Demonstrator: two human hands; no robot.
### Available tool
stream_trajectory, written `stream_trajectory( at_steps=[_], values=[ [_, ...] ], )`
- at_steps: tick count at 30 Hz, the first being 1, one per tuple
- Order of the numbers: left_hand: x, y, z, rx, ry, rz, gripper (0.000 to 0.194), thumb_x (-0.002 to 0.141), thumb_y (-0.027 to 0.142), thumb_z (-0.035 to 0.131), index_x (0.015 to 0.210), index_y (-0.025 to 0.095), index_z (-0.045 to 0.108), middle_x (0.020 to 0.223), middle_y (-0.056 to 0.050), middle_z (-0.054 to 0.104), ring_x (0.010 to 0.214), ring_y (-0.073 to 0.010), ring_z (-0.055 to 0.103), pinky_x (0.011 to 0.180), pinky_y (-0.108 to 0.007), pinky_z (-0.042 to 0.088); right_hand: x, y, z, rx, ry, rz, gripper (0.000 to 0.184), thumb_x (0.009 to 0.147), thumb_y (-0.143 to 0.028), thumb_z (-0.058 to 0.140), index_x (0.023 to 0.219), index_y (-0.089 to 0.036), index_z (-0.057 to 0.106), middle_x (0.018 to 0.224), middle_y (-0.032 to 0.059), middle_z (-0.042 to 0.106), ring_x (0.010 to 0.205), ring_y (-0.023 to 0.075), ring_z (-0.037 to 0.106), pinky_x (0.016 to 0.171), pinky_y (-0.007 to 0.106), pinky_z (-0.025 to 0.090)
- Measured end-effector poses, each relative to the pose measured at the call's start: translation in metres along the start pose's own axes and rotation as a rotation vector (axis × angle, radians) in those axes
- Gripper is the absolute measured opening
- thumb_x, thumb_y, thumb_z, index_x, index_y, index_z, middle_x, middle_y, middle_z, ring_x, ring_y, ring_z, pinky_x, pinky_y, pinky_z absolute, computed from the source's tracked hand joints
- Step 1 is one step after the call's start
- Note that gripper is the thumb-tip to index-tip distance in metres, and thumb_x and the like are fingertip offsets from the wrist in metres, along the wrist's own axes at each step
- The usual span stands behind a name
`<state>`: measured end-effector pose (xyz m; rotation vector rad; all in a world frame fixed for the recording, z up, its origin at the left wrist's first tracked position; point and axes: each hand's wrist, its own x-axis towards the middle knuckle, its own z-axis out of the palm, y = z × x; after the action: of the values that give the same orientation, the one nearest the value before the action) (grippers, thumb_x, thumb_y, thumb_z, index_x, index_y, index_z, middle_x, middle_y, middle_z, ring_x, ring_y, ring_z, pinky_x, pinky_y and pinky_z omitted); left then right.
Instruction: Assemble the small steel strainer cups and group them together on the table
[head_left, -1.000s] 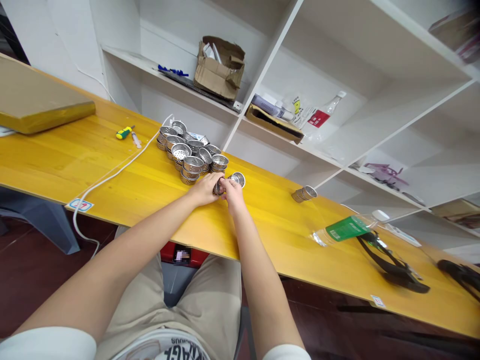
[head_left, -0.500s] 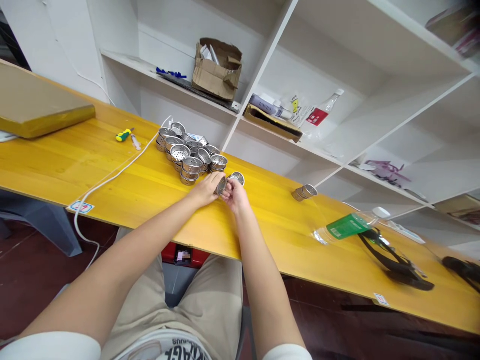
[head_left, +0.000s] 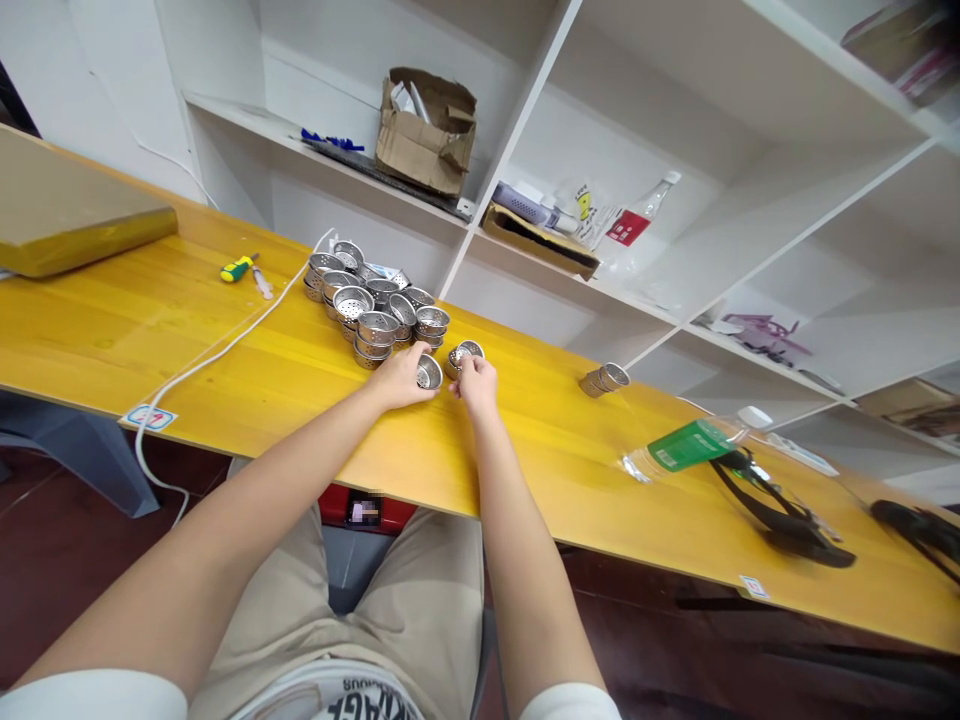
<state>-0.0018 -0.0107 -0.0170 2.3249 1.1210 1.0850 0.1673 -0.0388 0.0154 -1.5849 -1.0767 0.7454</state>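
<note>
Head view shows two bare hands working above a yellow wooden tabletop (head_left: 544, 450). Left hand (head_left: 400, 379) is curved around a small perforated metal cup (head_left: 429, 373); its thumb and fingers are partly closed on the side, and the cup is tilted, so its open mouth and holed bottom are visible. Right hand (head_left: 478, 384) is just beside, with fingers bent together at the rim of a second metal cup (head_left: 469, 349); whether it grips this cup or something small inside, one cannot tell. Near the left hand, to its far side, stands a cluster of similar cups (head_left: 376, 325), many of them stacked. Well apart on the right is a separate short stack (head_left: 604, 379), and beyond it lies a bottle with green label (head_left: 690, 445).
</note>
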Motion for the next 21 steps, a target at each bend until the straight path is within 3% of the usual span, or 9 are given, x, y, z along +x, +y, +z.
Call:
stream_trajectory(
  at_steps=[4, 8, 13, 21],
  values=[
    [0.001, -0.0032, 0.0018, 0.035, -0.018, 0.016, 0.064, 0.071, 0.038, 0.079, 0.127, 0.018, 0.054, 0.131, -0.014, 0.066, 0.12, -0.0334, 0.065, 0.104, -0.044, 0.051, -0.0031, 0.0027, -0.0042, -0.491, -0.053, -0.097, 0.028, 0.1, -0.034, 0.049, 0.092, -0.02, 0.072, 0.066, 0.0042, 0.071, 0.063, 0.0197, 0.071, 0.07, 0.029, 0.054],
    [0.0001, -0.0036, 0.0024, 0.061, -0.022, 0.048, 0.057, 0.074, 0.036, 0.073, 0.125, 0.016, 0.056, 0.128, -0.014, 0.064, 0.117, -0.0324, 0.065, 0.104, -0.044, 0.052, -0.0063, 0.0031, -0.0058, -0.826, -0.084, -0.146, 0.03, 0.099, -0.031, 0.049, 0.1, -0.019, 0.077, 0.102, 0.0155, 0.078, 0.101, 0.0274, 0.074, 0.089, 0.034, 0.053],
    [-0.0007, -0.0042, 0.0032, 0.116, -0.056, 0.071, 0.053, 0.077, 0.036, 0.068, 0.125, 0.017, 0.057, 0.127, -0.013, 0.064, 0.117, -0.0333, 0.064, 0.105, -0.046, 0.051, -0.0052, 0.0058, -0.0032, -0.956, -0.148, -0.135, 0.032, 0.1, -0.033, 0.047, 0.105, -0.021, 0.076, 0.111, 0.0158, 0.077, 0.108, 0.0298, 0.071, 0.092, 0.037, 0.053],
    [-0.0002, -0.0053, 0.0046, 0.095, -0.064, 0.099, 0.056, 0.08, 0.04, 0.066, 0.13, 0.017, 0.054, 0.134, -0.014, 0.062, 0.125, -0.0327, 0.061, 0.11, -0.046, 0.048, -0.0057, 0.008, -0.0018, -0.985, -0.167, -0.166, 0.028, 0.1, -0.034, 0.051, 0.11, -0.022, 0.073, 0.113, 0.0158, 0.076, 0.11, 0.0309, 0.071, 0.093, 0.039, 0.053]
  ],
)
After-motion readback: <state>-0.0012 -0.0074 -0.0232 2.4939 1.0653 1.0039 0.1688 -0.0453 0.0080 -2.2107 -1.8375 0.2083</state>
